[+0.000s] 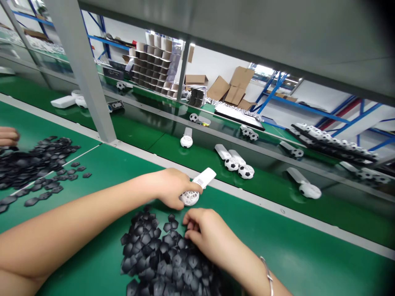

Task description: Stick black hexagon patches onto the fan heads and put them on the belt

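Note:
My left hand [175, 188] is closed round the ball end of a white handled piece [205, 177], whose ball has an open lattice and whose flat handle points up and right. Just below and to the right, my right hand [202, 228] has its fingers curled, at the upper right edge of a heap of black pentagon pieces [163, 255]. Whatever its fingertips may hold is too small to make out. A few black pieces [170, 223] lie apart at the top of the heap, between the hands.
A green conveyor [148, 137] beyond the metal rail carries white pieces with football-patterned balls [246, 171] and a plain one [186, 141]. At the left, another person's hand [8, 136] is by a second black heap [37, 160]. A grey post [83, 70] rises from the rail.

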Demonstrator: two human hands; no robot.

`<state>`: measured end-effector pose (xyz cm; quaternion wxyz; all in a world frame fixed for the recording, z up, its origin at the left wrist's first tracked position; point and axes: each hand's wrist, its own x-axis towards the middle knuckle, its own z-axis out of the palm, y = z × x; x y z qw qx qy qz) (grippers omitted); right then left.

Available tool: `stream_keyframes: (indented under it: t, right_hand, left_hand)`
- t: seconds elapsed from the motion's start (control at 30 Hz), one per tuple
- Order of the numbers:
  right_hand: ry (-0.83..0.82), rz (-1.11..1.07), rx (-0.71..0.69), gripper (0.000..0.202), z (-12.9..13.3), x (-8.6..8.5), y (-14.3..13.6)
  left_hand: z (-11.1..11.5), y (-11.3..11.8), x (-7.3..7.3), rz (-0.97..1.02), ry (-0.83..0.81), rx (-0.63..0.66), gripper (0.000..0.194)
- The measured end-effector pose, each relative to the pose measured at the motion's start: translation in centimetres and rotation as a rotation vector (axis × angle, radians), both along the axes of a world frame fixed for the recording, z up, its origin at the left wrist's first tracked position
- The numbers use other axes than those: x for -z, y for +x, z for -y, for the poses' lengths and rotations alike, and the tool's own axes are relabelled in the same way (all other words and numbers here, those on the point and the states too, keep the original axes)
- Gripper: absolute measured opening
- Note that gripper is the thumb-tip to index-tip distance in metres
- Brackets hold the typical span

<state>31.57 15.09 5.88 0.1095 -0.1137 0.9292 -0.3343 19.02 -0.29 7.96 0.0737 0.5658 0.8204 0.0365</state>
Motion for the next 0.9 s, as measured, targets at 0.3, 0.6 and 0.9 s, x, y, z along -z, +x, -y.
stream_keyframes:
  t: [0.3,0.6,0.9]
  right_hand:
    - [0.140,-0.372,-0.005,0.026,-3.2,-0.4,-1.8]
    - [-0.086,-0.514,-0.095,0.021,-2.0,0.1,-1.6]
    - [-0.262,-0.413,0.113,0.011,-1.4,0.1,-1.6]
  left_hand:
    - [-0.4,-0.3,0.2,0.028,0.017,0.029,0.059]
    - [-0.4,-0.4,0.3,0.063,0.044,0.030,0.051]
    - [-0.3,-0.7,0.6,0.079,0.055,0.040,0.051]
